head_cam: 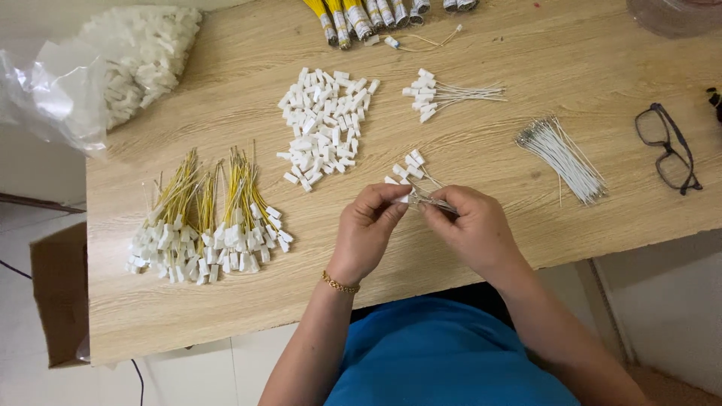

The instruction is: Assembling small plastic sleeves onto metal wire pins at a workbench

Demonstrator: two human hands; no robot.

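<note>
My left hand (368,225) pinches a small white plastic connector (404,197) at its fingertips. My right hand (474,225) grips a thin bundle of white wires (435,201) whose ends point toward that connector. Just beyond my fingers lie a few white wires with connectors fitted (412,167). A loose pile of white connectors (325,124) sits further back on the wooden table (526,45). Bare white wires (562,154) lie fanned out to the right.
Yellow wires with white connectors (207,222) lie in bunches at the left. A clear bag of connectors (113,64) is at the back left, taped yellow bundles (353,19) at the back. Black glasses (668,146) rest at the right edge. A cardboard box (59,293) stands on the floor.
</note>
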